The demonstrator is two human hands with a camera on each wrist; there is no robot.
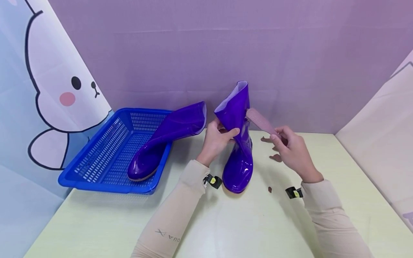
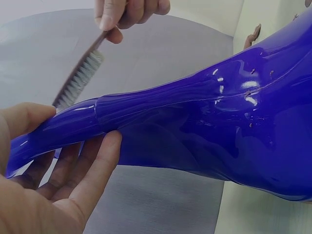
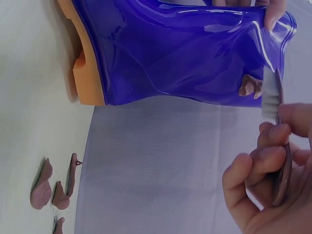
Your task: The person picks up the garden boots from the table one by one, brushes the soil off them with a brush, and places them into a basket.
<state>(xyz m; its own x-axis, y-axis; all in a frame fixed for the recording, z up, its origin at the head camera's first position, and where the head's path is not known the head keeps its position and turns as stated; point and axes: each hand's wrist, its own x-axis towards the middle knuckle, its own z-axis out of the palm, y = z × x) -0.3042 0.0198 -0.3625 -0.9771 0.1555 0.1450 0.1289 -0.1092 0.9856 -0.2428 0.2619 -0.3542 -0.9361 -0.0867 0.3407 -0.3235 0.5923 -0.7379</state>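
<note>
A shiny purple rain boot (image 1: 238, 168) stands on the table, its shaft tilted and opening facing up. My left hand (image 1: 217, 140) grips the shaft, thumb on the front and fingers around the other side, as the left wrist view shows. In my right hand (image 1: 292, 150) is a pinkish-brown brush (image 1: 260, 121) with pale bristles (image 2: 84, 78), held by its handle. The bristles are at the upper shaft, beside a brown clay-like lump (image 3: 251, 86) stuck to the boot. Small brown specks (image 2: 248, 92) dot the boot lower down.
A blue plastic basket (image 1: 82, 185) stands at the left, with a second purple boot (image 1: 174, 127) leaning over its right rim. Several brown clay-like pieces (image 1: 276, 157) lie right of the standing boot, and a smaller bit (image 1: 269, 189) nearer the front. A purple cloth wall (image 1: 290, 71) rises behind the table.
</note>
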